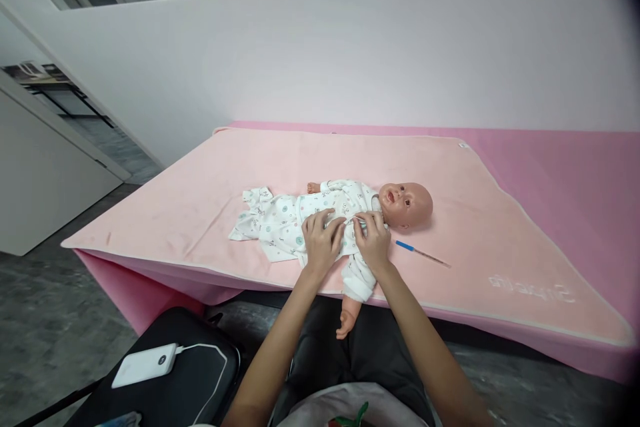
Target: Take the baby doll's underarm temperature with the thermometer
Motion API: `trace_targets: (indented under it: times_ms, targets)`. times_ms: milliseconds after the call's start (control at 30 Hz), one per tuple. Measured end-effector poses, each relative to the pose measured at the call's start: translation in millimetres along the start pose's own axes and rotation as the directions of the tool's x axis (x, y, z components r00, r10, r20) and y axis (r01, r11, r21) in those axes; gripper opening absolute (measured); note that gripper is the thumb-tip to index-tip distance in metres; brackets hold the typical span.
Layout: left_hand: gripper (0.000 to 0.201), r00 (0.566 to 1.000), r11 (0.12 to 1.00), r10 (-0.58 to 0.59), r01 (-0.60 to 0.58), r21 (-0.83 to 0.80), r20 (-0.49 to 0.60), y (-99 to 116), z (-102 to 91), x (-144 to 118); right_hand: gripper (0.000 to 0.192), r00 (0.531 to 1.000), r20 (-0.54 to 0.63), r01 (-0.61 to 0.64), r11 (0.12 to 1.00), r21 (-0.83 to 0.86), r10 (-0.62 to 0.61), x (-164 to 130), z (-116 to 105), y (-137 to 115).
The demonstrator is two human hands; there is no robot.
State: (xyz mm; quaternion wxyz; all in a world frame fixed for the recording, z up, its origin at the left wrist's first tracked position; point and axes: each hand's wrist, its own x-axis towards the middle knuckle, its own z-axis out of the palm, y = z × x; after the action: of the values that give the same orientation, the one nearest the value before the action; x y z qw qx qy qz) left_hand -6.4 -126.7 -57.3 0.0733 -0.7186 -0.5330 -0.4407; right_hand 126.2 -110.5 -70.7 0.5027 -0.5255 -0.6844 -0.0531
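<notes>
Doll [407,204] dressed, 2 sleeves [359,278] on; shirt [345,199] pinched by fingers of left hand [321,239] and right hand [373,236]; closure unclear.

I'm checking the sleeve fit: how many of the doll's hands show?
2. The far hand is on the peach blanket, on the far side of the doll; the near hand extends past the blanket's near edge.
</notes>
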Motion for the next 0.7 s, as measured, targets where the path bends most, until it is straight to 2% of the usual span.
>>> trace_targets:
  times_ms: [200, 333, 433, 567, 700]
  targets:
    - [0.021, 0.993, 0.997, -0.068, 0.064, -0.044, -0.097, -2.2, -0.8, -3.0, 0.021, 0.995, -0.075, 0.058, 0.996, -0.072, -0.063, -4.2, -0.2, 1.2]
    - [0.023, 0.978, 0.987, -0.144, 0.132, -0.091, -0.153, -5.9, -6.8, -7.6, 0.019, 0.979, 0.026, 0.201, 0.976, -0.083, -0.200, -6.2, -1.9, -1.1]
    - [0.021, 0.983, 0.982, -0.163, 0.154, -0.107, -0.084, -7.4, -13.1, -11.8, 0.020, 0.980, 0.059, 0.197, 0.975, -0.106, -0.192, -4.7, -2.2, -3.5]
    - [0.024, 0.993, 0.991, -0.113, 0.115, -0.067, 0.041, -7.4, -18.4, -16.6, 0.019, 0.988, 0.065, 0.145, 0.984, -0.099, -0.139, -2.8, -0.9, -4.9]
    - [0.031, 0.994, 0.995, -0.093, 0.095, -0.019, 0.060, -8.6, -17.5, -18.6, 0.017, 0.995, 0.080, 0.059, 0.998, -0.030, -0.056, -2.6, 0.3, -4.6]
